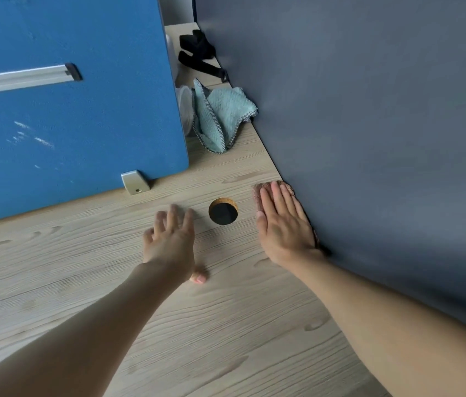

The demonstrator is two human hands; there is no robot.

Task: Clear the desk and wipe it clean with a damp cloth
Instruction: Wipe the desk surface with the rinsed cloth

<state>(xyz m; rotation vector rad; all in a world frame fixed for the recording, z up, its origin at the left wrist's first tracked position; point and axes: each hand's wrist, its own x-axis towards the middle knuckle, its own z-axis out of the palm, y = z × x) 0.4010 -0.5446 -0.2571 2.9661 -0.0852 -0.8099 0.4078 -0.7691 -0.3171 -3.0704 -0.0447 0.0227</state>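
Pressing flat on a pinkish cloth (257, 193), our right grip (282, 224) lay open with fingers straight, the cloth tucked against the grey partition (369, 138) at the right edge of the wooden surface (226, 325). Our left grip (170, 239) was open too, fingers spread and blurred, holding nothing, just left of the round cable hole (223, 211). Farther off we saw a crumpled teal cloth (220, 118) between the blue divider (83, 110) and the grey partition, a black strap (197, 53) beyond it.
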